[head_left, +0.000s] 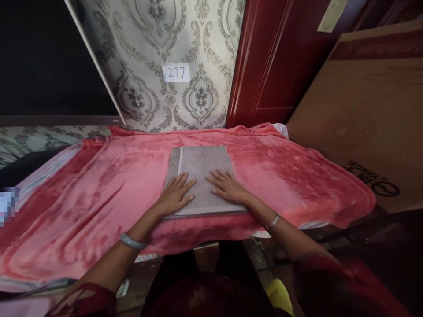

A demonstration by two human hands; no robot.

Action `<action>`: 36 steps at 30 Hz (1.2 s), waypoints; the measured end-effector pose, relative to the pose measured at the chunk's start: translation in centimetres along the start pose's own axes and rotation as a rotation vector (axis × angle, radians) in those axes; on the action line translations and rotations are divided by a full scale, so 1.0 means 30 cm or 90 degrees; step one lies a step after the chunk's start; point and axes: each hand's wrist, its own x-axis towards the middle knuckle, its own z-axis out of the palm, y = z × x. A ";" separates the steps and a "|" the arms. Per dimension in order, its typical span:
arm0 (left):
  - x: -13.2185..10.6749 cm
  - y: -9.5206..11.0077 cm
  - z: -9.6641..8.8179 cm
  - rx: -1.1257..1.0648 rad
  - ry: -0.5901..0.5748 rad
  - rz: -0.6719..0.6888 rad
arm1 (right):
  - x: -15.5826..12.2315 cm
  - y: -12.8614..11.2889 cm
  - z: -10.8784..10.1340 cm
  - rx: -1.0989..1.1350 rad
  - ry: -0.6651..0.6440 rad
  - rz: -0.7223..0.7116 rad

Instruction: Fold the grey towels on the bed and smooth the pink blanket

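A folded grey cloth (203, 160), perhaps a towel, lies flat in front of me, with a pale band along its left part and its near edge. Its fold leaves a darker strip showing at the left. My left hand (175, 193) rests palm down on the cloth's left side, fingers spread. On the right side, my right hand (228, 186) also presses flat with its fingers apart. Neither hand grips anything. Under the cloth spreads a pink plush blanket (139, 176) that covers the table.
Behind the table stands a patterned wall with a paper label (176, 72) reading 277. A dark screen (56, 61) is at the left. A red door (261, 57) and a large cardboard box (363, 110) stand to the right. Something yellow (279, 297) shows below.
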 end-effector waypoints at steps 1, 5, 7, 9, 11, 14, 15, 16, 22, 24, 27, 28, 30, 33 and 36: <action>0.001 0.000 0.004 -0.002 0.008 0.002 | -0.068 -0.036 0.018 0.008 0.013 -0.030; 0.010 0.005 0.007 -0.017 0.017 0.003 | -0.284 -0.128 0.067 0.072 0.069 -0.074; 0.009 -0.005 -0.001 -0.039 0.009 0.010 | -0.347 -0.116 0.073 0.134 0.094 -0.085; -0.009 -0.035 -0.015 -0.068 0.016 0.023 | -0.385 -0.062 0.076 0.182 0.147 -0.056; -0.049 -0.086 -0.032 -0.075 0.049 0.024 | -0.403 0.016 0.084 0.176 0.222 0.016; -0.140 -0.169 -0.056 -0.028 0.089 0.001 | -0.400 0.122 0.115 0.095 0.281 0.076; -0.168 -0.189 -0.063 -0.008 0.084 -0.001 | -0.394 0.145 0.128 0.069 0.280 0.069; -0.193 -0.203 -0.070 0.011 0.075 0.002 | -0.386 0.160 0.141 0.048 0.276 0.055; -0.191 -0.163 -0.121 0.055 -0.010 0.089 | -0.341 0.151 0.162 -0.003 0.270 -0.027; -0.165 -0.143 -0.133 0.054 -0.046 0.119 | -0.341 0.144 0.156 -0.005 0.265 -0.055; -0.143 -0.138 -0.136 0.048 -0.062 0.144 | -0.356 0.130 0.144 -0.009 0.245 -0.087; -0.143 -0.141 -0.134 0.042 -0.055 0.153 | -0.363 0.119 0.139 -0.014 0.239 -0.084; -0.148 -0.149 -0.129 0.023 -0.029 0.170 | -0.376 0.083 0.127 -0.027 0.226 -0.066; -0.159 -0.154 -0.125 -0.014 0.008 0.179 | -0.378 -0.017 0.108 -0.028 0.202 -0.058; -0.160 -0.154 -0.128 -0.054 0.019 0.161 | -0.332 -0.157 0.107 0.003 0.197 -0.060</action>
